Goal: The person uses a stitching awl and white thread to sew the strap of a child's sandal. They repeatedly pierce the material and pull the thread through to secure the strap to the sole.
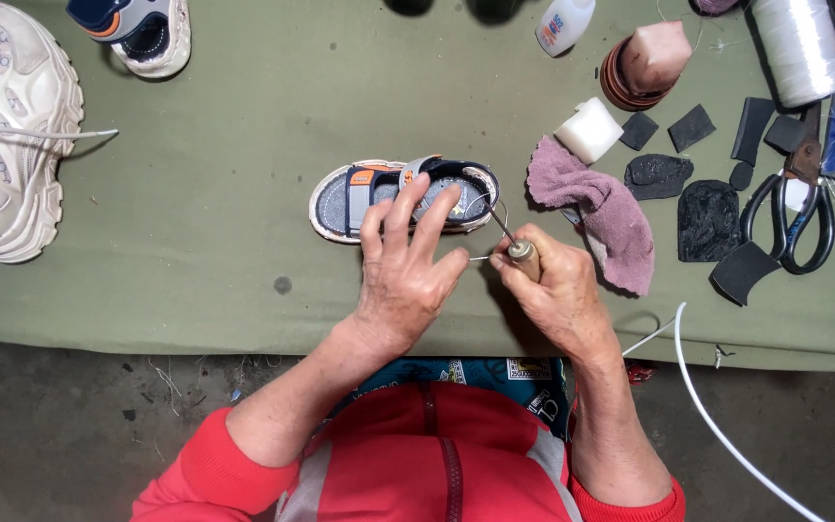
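A small child's sandal (359, 188), blue and grey with orange trim and a cream sole, lies on its sole on the green cloth (244, 126). My left hand (406, 266) rests on it, fingers spread and pressing down on its straps and footbed. My right hand (553, 285) grips a wooden-handled awl (519, 249), its metal tip at the sandal's heel edge. A thin white thread runs between my two hands near the awl.
A mauve rag (601, 203) lies right of the sandal. Beyond it are black rubber pieces (707, 217), black scissors (799, 208), a white block (589, 129), a thread spool (799, 43) and a white bottle (562, 24). A large white sneaker (2, 135) and a second sandal (142, 34) sit at left.
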